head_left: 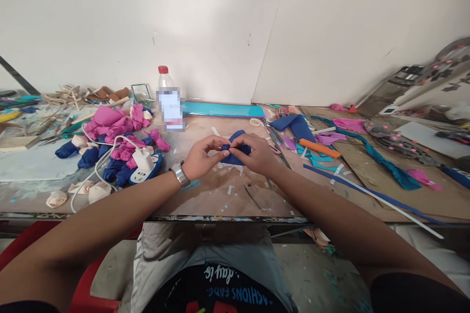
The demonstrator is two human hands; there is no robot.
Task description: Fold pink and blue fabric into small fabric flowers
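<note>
Over the middle of the table, my left hand [205, 156] and my right hand [257, 154] meet fingertip to fingertip. Both pinch a dark blue crepe paper strip [239, 156], which is bunched small between the thumbs and forefingers. Its wider, flatter part lies behind and below my right fingers. My fingers hide much of the bunched end. On my left wrist is a metal watch [179, 173]. Left of my hands lie crumpled pink paper flowers [108, 122] and blue ones [89, 156].
A white charger [143, 160] sits in a power strip [147, 173], its cable looping left. A red-capped bottle [165, 78] stands at the back by a phone [171, 110]. Rightward are an orange-handled cutter [319, 148], blue paper [293, 126] and a long white strip [396, 203].
</note>
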